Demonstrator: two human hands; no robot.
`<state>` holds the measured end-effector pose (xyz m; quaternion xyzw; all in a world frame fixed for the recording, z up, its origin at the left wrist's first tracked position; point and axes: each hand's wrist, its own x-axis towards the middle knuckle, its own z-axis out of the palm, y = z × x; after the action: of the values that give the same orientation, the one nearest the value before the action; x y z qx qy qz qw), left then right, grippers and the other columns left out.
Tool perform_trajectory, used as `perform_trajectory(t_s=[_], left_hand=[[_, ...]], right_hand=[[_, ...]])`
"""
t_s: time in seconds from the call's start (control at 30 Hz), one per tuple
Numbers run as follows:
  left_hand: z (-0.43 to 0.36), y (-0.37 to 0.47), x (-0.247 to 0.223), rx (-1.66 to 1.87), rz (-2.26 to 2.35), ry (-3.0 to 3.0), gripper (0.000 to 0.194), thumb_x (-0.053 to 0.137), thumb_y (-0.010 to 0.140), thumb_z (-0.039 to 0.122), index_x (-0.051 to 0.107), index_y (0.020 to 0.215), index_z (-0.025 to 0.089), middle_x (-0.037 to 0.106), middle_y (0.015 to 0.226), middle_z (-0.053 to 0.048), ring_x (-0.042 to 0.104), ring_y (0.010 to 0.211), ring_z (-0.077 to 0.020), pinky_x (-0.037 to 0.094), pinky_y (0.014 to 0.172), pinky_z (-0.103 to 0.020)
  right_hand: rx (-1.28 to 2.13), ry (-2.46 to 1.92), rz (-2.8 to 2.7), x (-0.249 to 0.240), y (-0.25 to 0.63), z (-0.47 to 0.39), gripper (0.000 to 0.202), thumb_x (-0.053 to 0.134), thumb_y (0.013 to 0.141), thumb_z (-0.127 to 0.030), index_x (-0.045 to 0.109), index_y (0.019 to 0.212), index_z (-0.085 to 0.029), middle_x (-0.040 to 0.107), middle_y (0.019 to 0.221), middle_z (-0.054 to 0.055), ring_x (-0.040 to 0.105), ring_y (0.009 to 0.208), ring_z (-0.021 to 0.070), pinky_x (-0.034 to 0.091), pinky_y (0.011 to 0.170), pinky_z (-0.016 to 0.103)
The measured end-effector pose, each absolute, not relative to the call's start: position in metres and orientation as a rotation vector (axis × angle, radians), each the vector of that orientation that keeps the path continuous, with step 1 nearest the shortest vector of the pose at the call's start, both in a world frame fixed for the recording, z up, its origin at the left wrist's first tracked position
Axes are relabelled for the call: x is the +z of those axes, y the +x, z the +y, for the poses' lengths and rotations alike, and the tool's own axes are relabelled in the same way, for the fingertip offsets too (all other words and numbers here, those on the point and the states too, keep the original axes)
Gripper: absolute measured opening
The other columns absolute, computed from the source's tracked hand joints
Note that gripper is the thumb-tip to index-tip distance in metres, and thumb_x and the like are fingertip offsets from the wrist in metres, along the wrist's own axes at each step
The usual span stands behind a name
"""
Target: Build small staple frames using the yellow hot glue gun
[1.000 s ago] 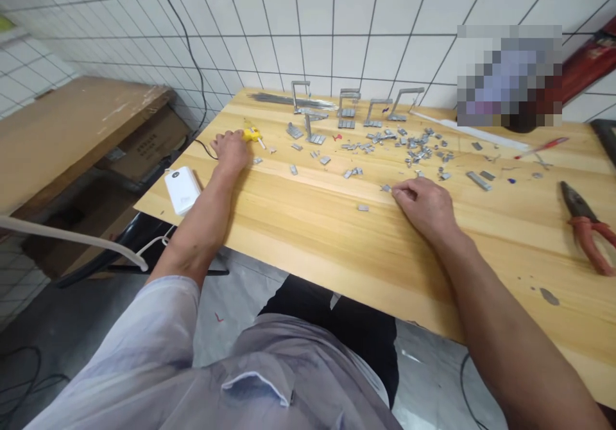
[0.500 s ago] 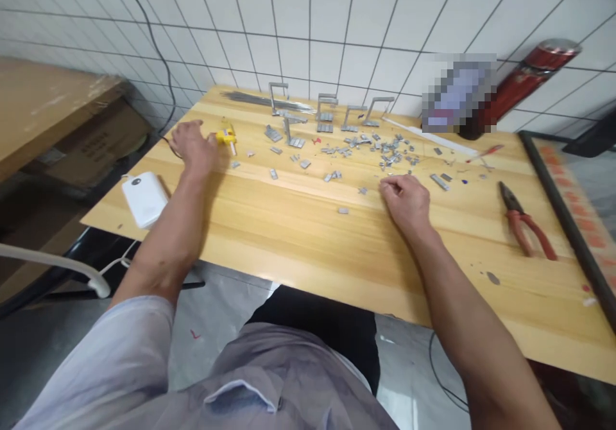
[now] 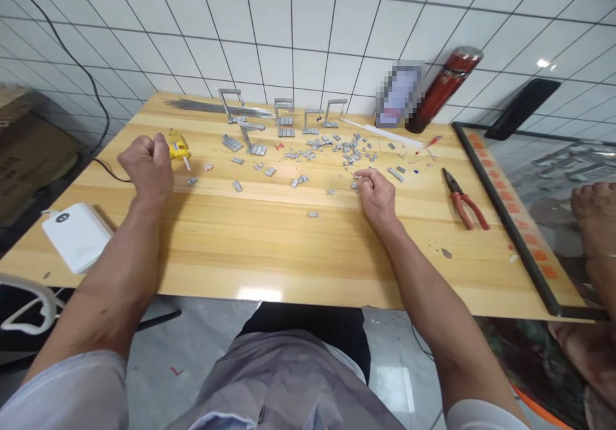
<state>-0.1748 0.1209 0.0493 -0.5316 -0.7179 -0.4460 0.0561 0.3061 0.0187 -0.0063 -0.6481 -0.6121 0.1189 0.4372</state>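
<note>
My left hand (image 3: 149, 168) is curled into a loose fist at the left of the table, right beside a yellow glue gun (image 3: 179, 146) that lies with its white nozzle toward me. What its fingers hold, if anything, is hidden. With its index finger and thumb together, my right hand (image 3: 379, 197) pinches at a small grey metal piece (image 3: 355, 187) low over the wood. Just beyond it lies a scattered pile of small grey pieces (image 3: 353, 152). Several grey bent frames on ribbed bases, such as one standing frame (image 3: 248, 138), are behind.
Red-handled pliers (image 3: 464, 202) lie on the right, before a dark-framed glass panel (image 3: 500, 224). A white power bank (image 3: 77, 237) is at the left edge. Thin rods (image 3: 216, 107) and a red flask (image 3: 445, 90) are by the wall. Another person's hand (image 3: 594, 208) appears far right.
The view has swung to the right. My left hand's fingers, spread before, are now curled in beside the glue gun. My right hand has shifted slightly left among the pieces.
</note>
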Motion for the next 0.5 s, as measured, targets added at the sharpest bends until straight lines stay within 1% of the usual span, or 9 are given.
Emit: perform_trajectory(t_s=[0.07,0.13,0.23,0.3,0.37,0.43,0.47,0.5], left_hand=[[0.123,-0.174,0.045,-1.393,-2.137,-1.666,0.057,0.062,0.096,0.016,0.023,0.054,0.02,0.018,0.052,0.006,0.023,0.058,-0.0116,0.021,0.062,-0.031],[0.124,-0.174,0.042,-1.429,-2.094,-1.716,0.056,0.06,0.097,0.022,0.024,0.055,0.021,0.019,0.052,0.006,0.023,0.058,-0.0115,0.022,0.061,-0.031],[0.121,-0.174,0.039,-1.457,-2.04,-1.723,0.053,0.057,0.098,0.034,0.027,0.055,0.022,0.022,0.051,0.006,0.025,0.057,-0.0116,0.025,0.06,-0.03],[0.116,-0.171,0.039,-1.465,-1.987,-1.744,0.049,0.054,0.096,0.04,0.033,0.055,0.023,0.028,0.051,0.005,0.03,0.056,-0.0118,0.027,0.06,-0.029],[0.109,-0.165,0.042,-1.452,-1.92,-1.824,0.043,0.052,0.094,0.041,0.044,0.057,0.023,0.04,0.052,0.004,0.038,0.056,-0.0123,0.033,0.061,-0.028],[0.099,-0.155,0.046,-1.405,-1.868,-1.944,0.041,0.052,0.095,0.042,0.05,0.06,0.022,0.049,0.054,0.003,0.045,0.056,-0.0131,0.037,0.064,-0.028],[0.094,-0.148,0.049,-1.374,-1.847,-2.007,0.042,0.052,0.096,0.043,0.05,0.06,0.022,0.05,0.054,0.003,0.047,0.056,-0.0133,0.038,0.064,-0.028],[0.087,-0.14,0.052,-1.353,-1.815,-2.076,0.044,0.052,0.097,0.043,0.048,0.059,0.022,0.048,0.052,0.003,0.047,0.055,-0.0134,0.038,0.064,-0.028]], right_hand=[[0.272,-1.655,-1.553,-0.005,0.306,0.018,0.037,0.049,0.097,-0.028,0.081,0.114,-0.023,0.082,0.096,0.007,0.073,0.086,0.0245,0.059,0.092,0.04],[0.227,-1.672,-1.625,-0.006,0.305,0.018,0.032,0.053,0.099,-0.031,0.083,0.11,-0.024,0.082,0.096,0.008,0.071,0.086,0.0251,0.058,0.091,0.04],[0.151,-1.685,-1.759,-0.009,0.303,0.021,0.026,0.06,0.1,-0.032,0.085,0.104,-0.023,0.08,0.097,0.01,0.071,0.093,0.0274,0.056,0.093,0.041],[0.115,-1.733,-1.846,-0.01,0.298,0.022,0.025,0.063,0.101,-0.031,0.086,0.106,-0.023,0.08,0.102,0.013,0.07,0.102,0.0304,0.053,0.097,0.044],[0.065,-1.803,-1.922,-0.01,0.292,0.023,0.025,0.065,0.102,-0.031,0.086,0.111,-0.022,0.08,0.11,0.015,0.068,0.109,0.0334,0.049,0.099,0.046],[0.002,-1.857,-1.988,-0.009,0.286,0.023,0.026,0.065,0.105,-0.032,0.086,0.115,-0.022,0.078,0.116,0.017,0.065,0.112,0.0348,0.045,0.099,0.047],[-0.025,-1.873,-2.019,-0.008,0.283,0.022,0.027,0.063,0.106,-0.032,0.086,0.115,-0.022,0.077,0.117,0.018,0.064,0.111,0.0347,0.043,0.098,0.047],[-0.049,-1.884,-2.044,-0.008,0.281,0.022,0.028,0.061,0.108,-0.032,0.086,0.114,-0.022,0.077,0.117,0.018,0.063,0.11,0.0344,0.042,0.097,0.047]])
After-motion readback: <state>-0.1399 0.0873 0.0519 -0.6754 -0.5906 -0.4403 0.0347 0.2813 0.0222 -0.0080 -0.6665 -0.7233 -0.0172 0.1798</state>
